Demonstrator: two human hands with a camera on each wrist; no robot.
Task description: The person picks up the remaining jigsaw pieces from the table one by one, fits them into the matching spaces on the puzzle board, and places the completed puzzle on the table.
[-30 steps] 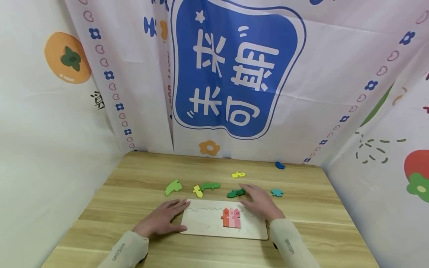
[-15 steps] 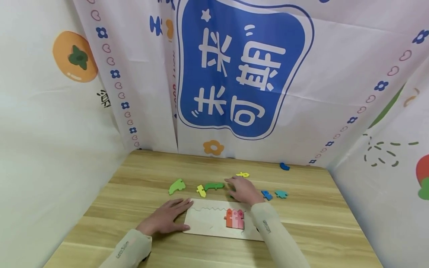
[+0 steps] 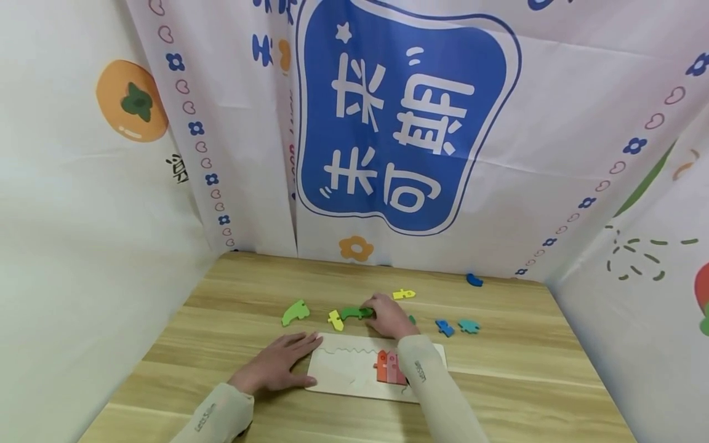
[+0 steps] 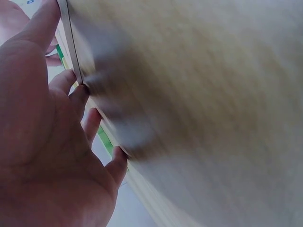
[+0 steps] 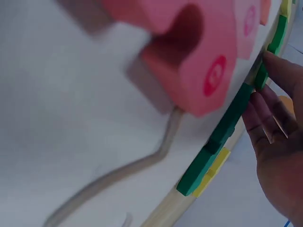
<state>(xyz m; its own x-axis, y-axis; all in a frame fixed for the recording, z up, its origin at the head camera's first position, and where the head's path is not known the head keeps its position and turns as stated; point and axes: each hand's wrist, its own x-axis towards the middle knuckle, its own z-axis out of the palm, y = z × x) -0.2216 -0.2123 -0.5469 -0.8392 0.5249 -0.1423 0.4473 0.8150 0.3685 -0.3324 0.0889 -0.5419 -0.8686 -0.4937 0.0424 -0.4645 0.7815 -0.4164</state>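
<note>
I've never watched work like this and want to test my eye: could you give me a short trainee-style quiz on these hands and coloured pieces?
1. Which piece does the right hand have its fingers on?
A) the orange piece
B) the green piece beside a yellow piece
C) the teal piece

2. True or false: the left hand touches the left end of the pale board.

3. Of the pieces lying off the board, what colour is the one nearest the back edge of the table?

Key: 1. B. 2. True. 3. Dark blue: the dark blue piece lies farthest back.
</note>
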